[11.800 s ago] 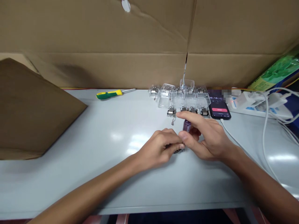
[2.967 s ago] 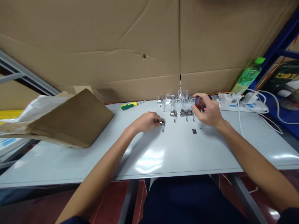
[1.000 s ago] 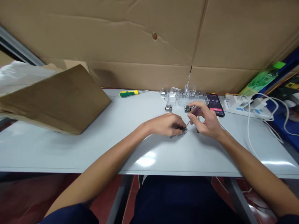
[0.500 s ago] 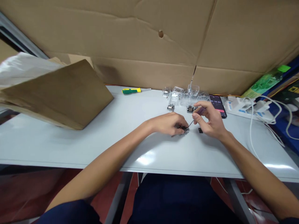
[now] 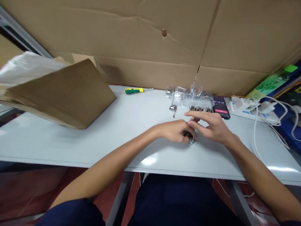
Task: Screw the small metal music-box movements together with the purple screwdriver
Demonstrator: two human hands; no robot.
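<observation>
Latch [image 5: 191, 140] of bright metal sits at the front of the worktop [image 5: 94, 147], and we pinch it with the fingers [image 5: 184, 131] of our left hand [image 5: 175, 131] clamped together on it. Our right hand [image 5: 213, 128] curls around a purple-handled screwdriver [image 5: 195, 120], its shaft reaching down to the latch. Farther back, more latches [image 5: 199, 108] stand beside clear plastic boxes [image 5: 196, 99] and a phone [image 5: 221, 108]
</observation>
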